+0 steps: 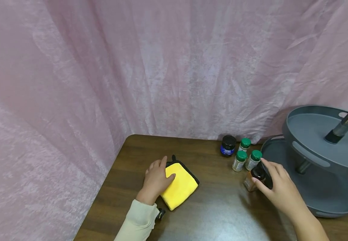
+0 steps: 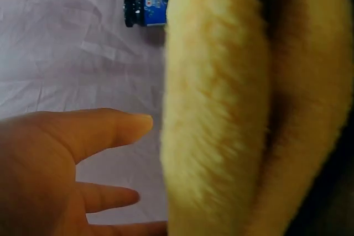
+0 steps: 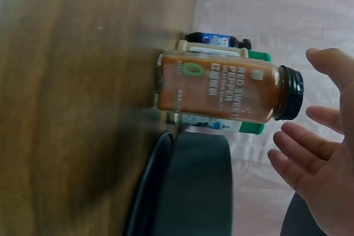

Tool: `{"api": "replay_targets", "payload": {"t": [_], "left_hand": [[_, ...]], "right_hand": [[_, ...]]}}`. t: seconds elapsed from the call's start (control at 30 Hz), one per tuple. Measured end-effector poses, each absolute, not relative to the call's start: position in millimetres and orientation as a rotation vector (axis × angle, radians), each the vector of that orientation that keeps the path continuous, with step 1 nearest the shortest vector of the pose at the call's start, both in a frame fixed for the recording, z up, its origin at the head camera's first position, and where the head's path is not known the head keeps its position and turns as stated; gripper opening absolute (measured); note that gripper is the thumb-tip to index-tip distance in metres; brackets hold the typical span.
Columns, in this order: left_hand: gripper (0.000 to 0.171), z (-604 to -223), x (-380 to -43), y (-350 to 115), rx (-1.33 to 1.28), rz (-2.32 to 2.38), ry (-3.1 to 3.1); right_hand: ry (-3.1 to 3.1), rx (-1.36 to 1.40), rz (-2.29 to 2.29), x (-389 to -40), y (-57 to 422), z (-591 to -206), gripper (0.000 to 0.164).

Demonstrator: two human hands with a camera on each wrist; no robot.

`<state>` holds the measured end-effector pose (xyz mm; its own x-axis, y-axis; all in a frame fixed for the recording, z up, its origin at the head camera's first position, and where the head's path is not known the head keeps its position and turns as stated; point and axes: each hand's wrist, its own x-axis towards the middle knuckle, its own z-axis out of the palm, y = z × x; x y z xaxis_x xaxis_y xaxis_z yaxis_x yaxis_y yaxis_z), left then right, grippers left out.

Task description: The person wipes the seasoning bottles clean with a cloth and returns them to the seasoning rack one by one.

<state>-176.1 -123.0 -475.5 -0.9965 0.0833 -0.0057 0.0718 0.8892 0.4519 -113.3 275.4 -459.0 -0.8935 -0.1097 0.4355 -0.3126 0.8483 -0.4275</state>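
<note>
In the head view my left hand [image 1: 155, 182] lies at the left edge of a folded yellow cloth [image 1: 182, 187] with black trim and a small loop. Its fingers are extended, the thumb over the cloth. The cloth's fluffy folded edge [image 2: 215, 109] fills much of the left wrist view. My right hand [image 1: 283, 192] reaches around the black cap of a glass spice jar [image 1: 249, 183], thumb and fingers spread. In the right wrist view the label of this red sweet pepper jar [image 3: 221, 88] faces me, and the fingertips stand apart from its cap [image 3: 291, 93].
Behind the jar stand several green-capped spice bottles [image 1: 239, 163] and a black-lidded jar with a blue label [image 1: 228, 147]. A grey two-tier round rack [image 1: 309, 132] occupies the right side of the wooden table [image 1: 141, 147]. A pink curtain [image 1: 174, 67] hangs behind.
</note>
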Motion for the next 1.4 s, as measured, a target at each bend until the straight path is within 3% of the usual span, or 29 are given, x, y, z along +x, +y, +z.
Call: {"api": "replay_targets", "payload": {"t": [0.47, 1.0, 1.4], "left_hand": [[0.066, -497.8, -179.6, -132.0, -0.024, 0.695, 3.015], [0.058, -498.5, -187.0, -132.7, -0.127, 0.821, 2.967], [0.034, -490.9, -189.0, -131.3, -0.151, 0.86, 2.896]], "right_hand": [[-2.724, 0.279, 0.567, -116.3, 274.1, -472.7, 0.077], [-2.664, 0.192, 0.685, -116.7, 266.5, -483.7, 0.075], [-2.623, 0.2, 0.689, -117.5, 258.4, -483.8, 0.075]]}}
